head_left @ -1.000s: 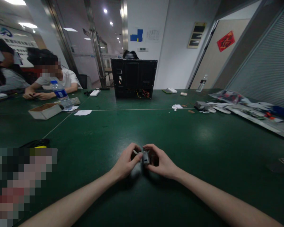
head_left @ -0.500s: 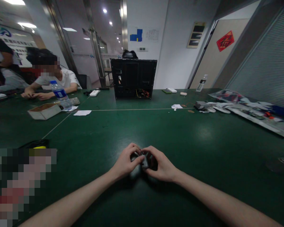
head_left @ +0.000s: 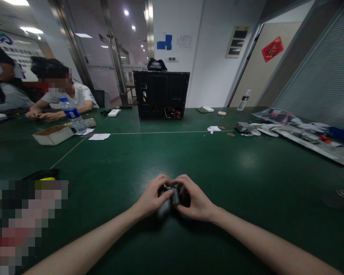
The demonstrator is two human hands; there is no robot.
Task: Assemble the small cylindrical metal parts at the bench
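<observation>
My left hand (head_left: 150,198) and my right hand (head_left: 195,199) meet just above the green table (head_left: 223,175), near its front edge. Both pinch a small grey part (head_left: 174,195) between fingertips and thumbs. The fingers of both hands curl round it and hide most of it, so its shape is hard to make out. A darker piece hangs or lies under it by my left fingers.
A black computer case (head_left: 161,94) stands at the table's far middle. A cardboard box (head_left: 53,134) and a water bottle (head_left: 72,114) sit at the left by a seated person (head_left: 60,97). Papers and parts (head_left: 301,133) lie along the right side.
Both hands have closed tighter round the grey part and lowered slightly toward the table. A second ago the part showed more between the fingers.
</observation>
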